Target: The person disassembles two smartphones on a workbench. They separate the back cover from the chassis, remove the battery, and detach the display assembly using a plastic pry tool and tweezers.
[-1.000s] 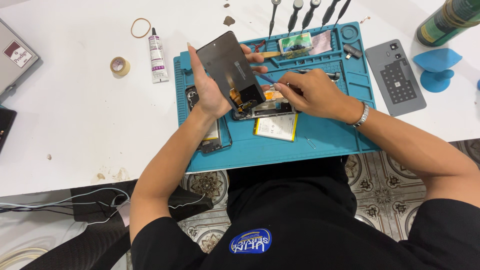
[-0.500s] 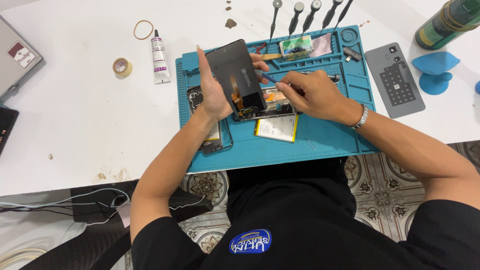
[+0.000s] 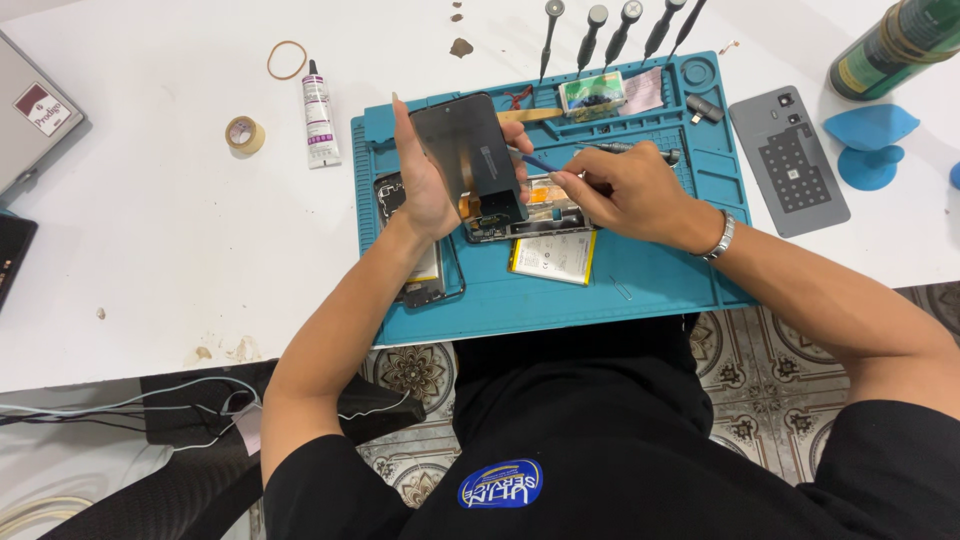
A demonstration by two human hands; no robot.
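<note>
Head view: over the blue mat (image 3: 640,285), the left hand (image 3: 425,185) grips a dark phone screen (image 3: 470,150), tilted up on edge. The right hand (image 3: 625,190) pinches a thin blue tool (image 3: 535,162), its tip at the screen's lower edge, above the open phone (image 3: 530,215)

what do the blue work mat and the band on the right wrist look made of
The blue work mat looks like matte silicone or rubber: moulded trays, no glare. The band on the right wrist looks like polished metal: silvery, linked, catching light.
</note>
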